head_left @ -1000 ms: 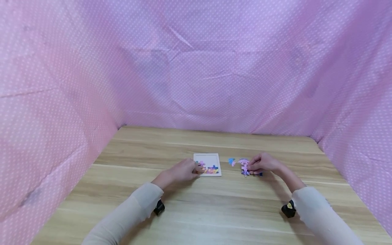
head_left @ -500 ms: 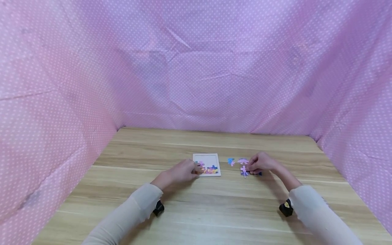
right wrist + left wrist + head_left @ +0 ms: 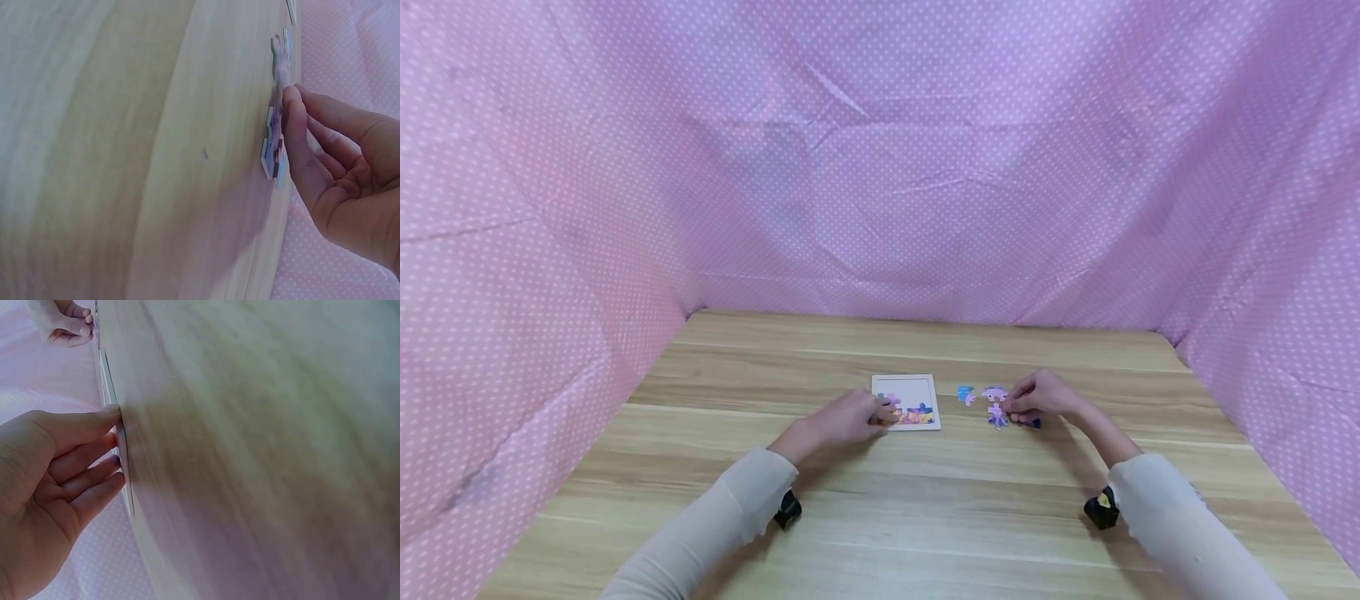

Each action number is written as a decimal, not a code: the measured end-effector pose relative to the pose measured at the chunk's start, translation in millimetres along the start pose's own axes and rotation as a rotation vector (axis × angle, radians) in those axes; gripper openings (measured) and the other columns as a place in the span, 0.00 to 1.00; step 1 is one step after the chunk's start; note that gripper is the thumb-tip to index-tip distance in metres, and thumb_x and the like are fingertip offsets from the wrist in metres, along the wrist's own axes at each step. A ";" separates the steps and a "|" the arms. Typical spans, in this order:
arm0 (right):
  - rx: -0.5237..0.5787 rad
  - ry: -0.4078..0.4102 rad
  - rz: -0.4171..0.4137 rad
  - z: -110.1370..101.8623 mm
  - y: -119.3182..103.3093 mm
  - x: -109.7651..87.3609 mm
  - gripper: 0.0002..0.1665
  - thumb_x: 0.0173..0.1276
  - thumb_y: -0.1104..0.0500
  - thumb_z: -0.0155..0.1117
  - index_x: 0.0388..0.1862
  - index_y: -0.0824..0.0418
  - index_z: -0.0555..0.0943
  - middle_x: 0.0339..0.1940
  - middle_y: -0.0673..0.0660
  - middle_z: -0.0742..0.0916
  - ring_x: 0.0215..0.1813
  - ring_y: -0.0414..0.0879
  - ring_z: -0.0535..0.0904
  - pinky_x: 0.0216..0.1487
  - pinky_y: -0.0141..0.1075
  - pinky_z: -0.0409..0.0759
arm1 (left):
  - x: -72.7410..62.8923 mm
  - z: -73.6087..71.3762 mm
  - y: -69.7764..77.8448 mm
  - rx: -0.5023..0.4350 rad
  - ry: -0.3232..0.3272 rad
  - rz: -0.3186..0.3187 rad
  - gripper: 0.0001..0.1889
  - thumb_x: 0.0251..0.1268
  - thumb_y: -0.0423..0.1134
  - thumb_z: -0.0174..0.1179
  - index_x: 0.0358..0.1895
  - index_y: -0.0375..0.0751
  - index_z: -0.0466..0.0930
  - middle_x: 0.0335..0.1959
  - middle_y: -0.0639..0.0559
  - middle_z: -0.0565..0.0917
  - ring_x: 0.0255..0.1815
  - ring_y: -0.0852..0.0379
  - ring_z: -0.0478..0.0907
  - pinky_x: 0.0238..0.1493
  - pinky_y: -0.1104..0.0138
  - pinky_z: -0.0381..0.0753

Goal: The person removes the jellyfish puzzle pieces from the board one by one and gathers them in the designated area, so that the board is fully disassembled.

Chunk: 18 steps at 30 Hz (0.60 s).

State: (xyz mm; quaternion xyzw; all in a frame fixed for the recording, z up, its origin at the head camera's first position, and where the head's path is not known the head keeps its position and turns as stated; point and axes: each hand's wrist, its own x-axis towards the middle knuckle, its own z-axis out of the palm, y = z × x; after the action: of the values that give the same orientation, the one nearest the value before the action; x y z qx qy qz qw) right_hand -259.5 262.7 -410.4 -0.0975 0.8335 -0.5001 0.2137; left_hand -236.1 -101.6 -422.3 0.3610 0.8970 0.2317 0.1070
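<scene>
A square white puzzle tray (image 3: 922, 381) lies on the table, with colourful jigsaw pieces (image 3: 917, 415) along its near side and left part. My left hand (image 3: 850, 415) rests its fingertips on the tray's left side; in the left wrist view the thumb (image 3: 81, 428) and fingers touch it, spread slightly apart. To the right of the tray lie loose jigsaw pieces, one blue and pink (image 3: 966, 395) and several pink and purple (image 3: 996, 395). My right hand (image 3: 1043, 395) pinches at a jigsaw piece (image 3: 272, 147) among these, thumb and index finger close together. Its fingers partly hide that piece.
The wooden table (image 3: 880, 508) is backed and flanked by a pink dotted cloth (image 3: 880, 192). A dark piece (image 3: 1036, 423) shows beneath the right hand. Black wrist devices (image 3: 788, 510) sit under both sleeves.
The right hand makes only a slight movement at the loose pieces, which look a little shifted under its fingers. The left hand stays at the tray.
</scene>
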 end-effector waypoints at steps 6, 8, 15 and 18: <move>0.072 -0.016 0.005 -4.8 2.7 1.9 0.12 0.69 0.73 0.62 0.45 0.84 0.80 0.33 0.63 0.89 0.30 0.40 0.84 0.35 0.31 0.84 | -0.8 -1.2 0.0 0.030 -0.013 0.031 0.14 0.70 0.31 0.63 0.56 0.39 0.85 0.57 0.46 0.83 0.63 0.55 0.76 0.25 0.73 0.63; 0.104 -0.024 0.000 -5.6 2.9 2.6 0.14 0.71 0.72 0.62 0.48 0.85 0.79 0.34 0.63 0.89 0.32 0.41 0.85 0.36 0.31 0.84 | -1.3 -1.4 0.1 0.039 -0.013 0.042 0.13 0.70 0.31 0.63 0.55 0.38 0.86 0.52 0.44 0.86 0.55 0.58 0.81 0.24 0.73 0.62; 0.096 -0.031 -0.046 0.0 -2.4 6.7 0.19 0.72 0.67 0.63 0.54 0.83 0.77 0.39 0.67 0.89 0.38 0.48 0.87 0.42 0.37 0.85 | -2.1 -0.4 0.4 0.079 -0.006 0.086 0.10 0.72 0.32 0.61 0.51 0.38 0.88 0.44 0.46 0.89 0.44 0.65 0.80 0.26 0.75 0.64; 0.080 -0.040 -0.061 6.5 -7.0 10.4 0.20 0.73 0.66 0.63 0.55 0.82 0.77 0.41 0.68 0.88 0.39 0.50 0.87 0.43 0.40 0.85 | -2.9 0.8 -0.8 0.076 -0.002 0.093 0.13 0.72 0.31 0.61 0.56 0.39 0.85 0.56 0.46 0.83 0.60 0.59 0.77 0.42 0.76 0.74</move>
State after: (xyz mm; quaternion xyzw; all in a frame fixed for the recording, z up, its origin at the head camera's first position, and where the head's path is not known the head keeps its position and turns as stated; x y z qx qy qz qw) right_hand -266.2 250.3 -409.6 -0.1243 0.8051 -0.5371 0.2189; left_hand -234.1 -103.8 -423.3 0.4065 0.8872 0.2017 0.0830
